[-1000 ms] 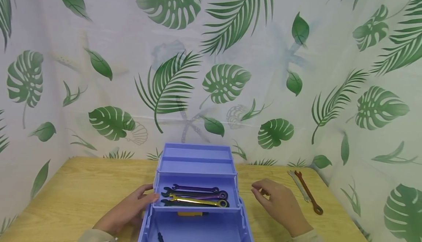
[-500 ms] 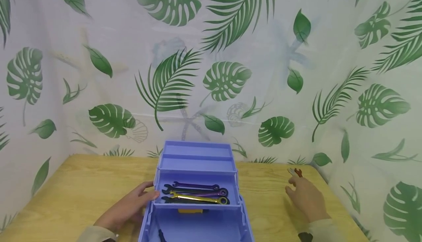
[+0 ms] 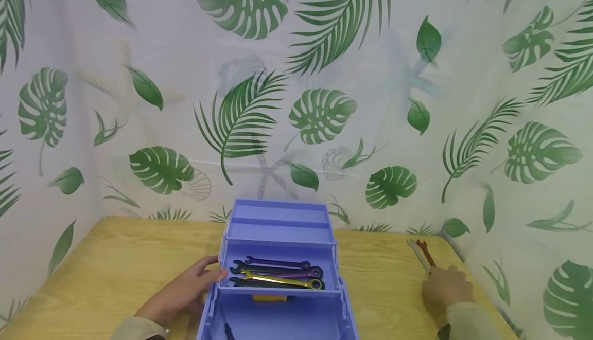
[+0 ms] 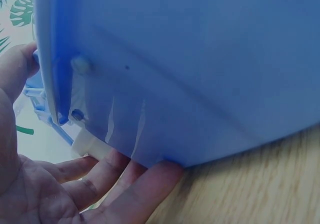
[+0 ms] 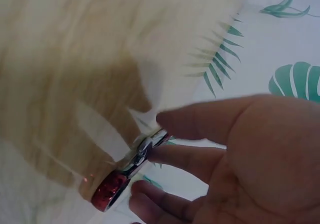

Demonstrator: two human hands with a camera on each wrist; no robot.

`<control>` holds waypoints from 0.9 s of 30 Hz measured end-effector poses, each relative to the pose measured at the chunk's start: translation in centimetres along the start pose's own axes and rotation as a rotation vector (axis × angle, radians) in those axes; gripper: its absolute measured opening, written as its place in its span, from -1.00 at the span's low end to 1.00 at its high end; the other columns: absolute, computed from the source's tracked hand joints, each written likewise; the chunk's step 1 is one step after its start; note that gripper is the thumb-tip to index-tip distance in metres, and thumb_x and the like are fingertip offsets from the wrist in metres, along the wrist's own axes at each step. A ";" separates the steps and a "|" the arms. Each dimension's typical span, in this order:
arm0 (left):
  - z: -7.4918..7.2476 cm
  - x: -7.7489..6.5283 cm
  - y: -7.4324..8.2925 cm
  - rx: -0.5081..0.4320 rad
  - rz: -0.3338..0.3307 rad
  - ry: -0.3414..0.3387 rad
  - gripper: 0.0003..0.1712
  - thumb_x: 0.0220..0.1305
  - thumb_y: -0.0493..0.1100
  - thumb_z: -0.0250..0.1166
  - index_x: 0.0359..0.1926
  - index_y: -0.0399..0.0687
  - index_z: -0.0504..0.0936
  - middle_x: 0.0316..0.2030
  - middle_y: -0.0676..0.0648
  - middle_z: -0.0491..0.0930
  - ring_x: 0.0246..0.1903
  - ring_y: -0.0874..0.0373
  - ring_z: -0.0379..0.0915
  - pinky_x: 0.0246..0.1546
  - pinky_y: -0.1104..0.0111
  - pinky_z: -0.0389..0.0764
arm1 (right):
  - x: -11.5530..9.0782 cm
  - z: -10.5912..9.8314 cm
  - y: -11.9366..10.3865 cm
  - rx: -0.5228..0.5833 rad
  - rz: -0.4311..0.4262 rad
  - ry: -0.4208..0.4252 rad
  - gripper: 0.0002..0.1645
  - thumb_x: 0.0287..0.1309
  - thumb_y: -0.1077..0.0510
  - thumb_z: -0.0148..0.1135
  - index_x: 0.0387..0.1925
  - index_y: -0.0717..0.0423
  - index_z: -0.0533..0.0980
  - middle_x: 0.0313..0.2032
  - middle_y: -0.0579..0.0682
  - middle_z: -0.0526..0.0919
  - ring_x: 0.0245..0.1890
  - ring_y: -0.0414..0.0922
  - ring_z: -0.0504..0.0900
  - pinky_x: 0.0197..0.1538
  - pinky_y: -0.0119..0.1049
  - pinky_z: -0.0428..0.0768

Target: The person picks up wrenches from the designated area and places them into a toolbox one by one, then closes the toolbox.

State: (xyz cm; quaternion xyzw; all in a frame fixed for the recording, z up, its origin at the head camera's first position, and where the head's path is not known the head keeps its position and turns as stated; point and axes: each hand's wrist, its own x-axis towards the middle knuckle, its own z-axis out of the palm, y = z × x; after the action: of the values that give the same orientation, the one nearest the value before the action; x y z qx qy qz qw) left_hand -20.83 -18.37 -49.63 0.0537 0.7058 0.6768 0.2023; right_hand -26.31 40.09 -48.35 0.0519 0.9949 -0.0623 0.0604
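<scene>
A blue cantilever toolbox (image 3: 283, 292) stands unfolded in front of me. My left hand (image 3: 187, 289) holds its left side, thumb over the tray's edge. In the left wrist view the fingertips (image 4: 165, 176) press the outer wall (image 4: 215, 84). On the right my right hand (image 3: 447, 286) reaches down over a red wrench (image 3: 426, 252), covering its lower end. The right wrist view has this wrench's ring end (image 5: 109, 190) projecting past the fingers, its shank between thumb and fingertips. A silver wrench (image 3: 419, 256) lies alongside, partly hidden by the hand.
Several wrenches lie in the toolbox's middle tray, among them a gold one (image 3: 280, 279) and a purple one (image 3: 278, 263). Below are a yellow item (image 3: 269, 298) and a thin dark tool (image 3: 228, 331). A leaf-patterned sheet (image 3: 324, 47) closes off the table's (image 3: 139, 247) back and sides.
My right hand has moved right from beside the toolbox to the wrenches, then down along them toward their near ends. The left hand has kept its place on the toolbox.
</scene>
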 end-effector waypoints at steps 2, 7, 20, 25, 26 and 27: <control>0.0 0.0 0.0 0.005 -0.003 0.008 -0.10 0.52 0.16 0.18 0.57 -0.24 0.03 0.21 -0.42 0.54 0.02 -0.23 0.65 -0.16 -0.13 0.75 | 0.1 0.0 0.1 -0.009 -0.004 0.025 -0.58 0.26 0.17 0.03 -0.07 0.47 0.56 -0.25 0.46 0.50 -0.20 0.41 0.50 -0.15 0.37 0.53; 0.0 0.2 0.0 0.005 -0.020 0.027 -0.09 0.49 0.18 0.20 0.57 -0.22 0.06 0.23 -0.42 0.52 0.05 -0.22 0.63 -0.15 -0.13 0.75 | 0.2 0.0 0.0 0.009 0.011 0.051 -0.67 0.22 0.22 0.06 -0.19 0.45 0.58 -0.30 0.40 0.56 -0.25 0.37 0.55 -0.19 0.34 0.57; 0.0 0.0 0.1 0.020 -0.034 0.030 -0.08 0.50 0.19 0.19 0.57 -0.24 0.05 0.21 -0.42 0.54 0.03 -0.24 0.64 -0.16 -0.13 0.75 | -0.5 -0.8 -0.3 0.104 0.062 0.026 -0.74 0.22 0.25 0.15 -0.22 0.47 0.51 -0.38 0.23 0.63 -0.38 0.09 0.58 -0.34 0.08 0.61; 0.1 0.0 0.1 0.013 -0.028 0.026 -0.08 0.51 0.18 0.18 0.57 -0.26 0.03 0.20 -0.43 0.55 0.03 -0.25 0.64 -0.17 -0.14 0.75 | -0.5 -0.6 -0.3 0.118 0.067 0.003 -0.71 0.21 0.18 0.20 -0.24 0.42 0.52 -0.41 0.16 0.60 -0.41 0.06 0.54 -0.38 -0.01 0.56; 0.1 0.0 0.1 0.012 -0.027 0.027 -0.07 0.50 0.18 0.19 0.57 -0.26 0.03 0.20 -0.43 0.55 0.03 -0.25 0.64 -0.17 -0.14 0.75 | -0.5 -0.5 -0.3 0.121 0.067 0.000 -0.71 0.19 0.16 0.23 -0.27 0.40 0.52 -0.43 0.14 0.58 -0.43 0.05 0.52 -0.39 -0.02 0.55; 0.1 0.0 0.1 0.011 -0.025 0.027 -0.07 0.51 0.18 0.19 0.57 -0.26 0.03 0.20 -0.43 0.55 0.03 -0.25 0.64 -0.16 -0.14 0.75 | -0.5 -0.4 -0.3 0.126 0.068 -0.002 -0.70 0.18 0.14 0.26 -0.29 0.39 0.52 -0.45 0.12 0.56 -0.44 0.04 0.51 -0.40 -0.05 0.53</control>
State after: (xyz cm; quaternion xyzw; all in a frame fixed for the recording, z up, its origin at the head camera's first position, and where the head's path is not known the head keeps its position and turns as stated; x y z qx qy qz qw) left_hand -20.83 -18.26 -49.50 0.0368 0.7129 0.6709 0.2008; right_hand -25.93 39.79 -47.84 0.0890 0.9866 -0.1226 0.0602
